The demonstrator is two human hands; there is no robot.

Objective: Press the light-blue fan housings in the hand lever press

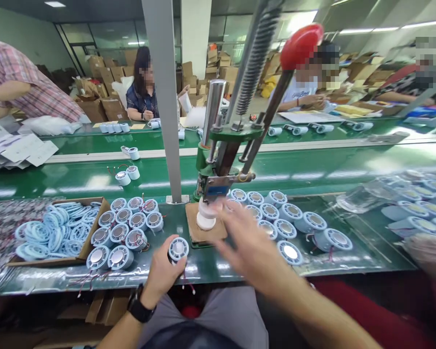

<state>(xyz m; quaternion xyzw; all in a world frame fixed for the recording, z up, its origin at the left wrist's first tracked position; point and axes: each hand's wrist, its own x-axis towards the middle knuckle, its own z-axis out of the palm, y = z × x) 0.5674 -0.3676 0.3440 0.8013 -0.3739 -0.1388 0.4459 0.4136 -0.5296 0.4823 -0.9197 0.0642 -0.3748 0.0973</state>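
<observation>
My left hand [163, 266] is closed around a light-blue round motor housing [178, 249], its ringed face up and thin red wires hanging below. Motion blurs my right hand [245, 242], but its fingers are apart and I see nothing held in it. It hovers by the hand press [220, 186], in front of the white round pressing head. Below that head, a white round base [206, 221] rests on a cardboard pad [192, 228]. The press has a lever with a red knob [301, 47], raised to the upper right.
To the left, several motor housings [119, 233] stand beside a cardboard box [101, 213] of light-blue rings [54, 232]. More housings [285, 229] stand right of the press. A grey post [162, 97] rises behind the bench. Co-workers sit across the green conveyor [76, 174]; a gloved hand [427, 252] is at far right.
</observation>
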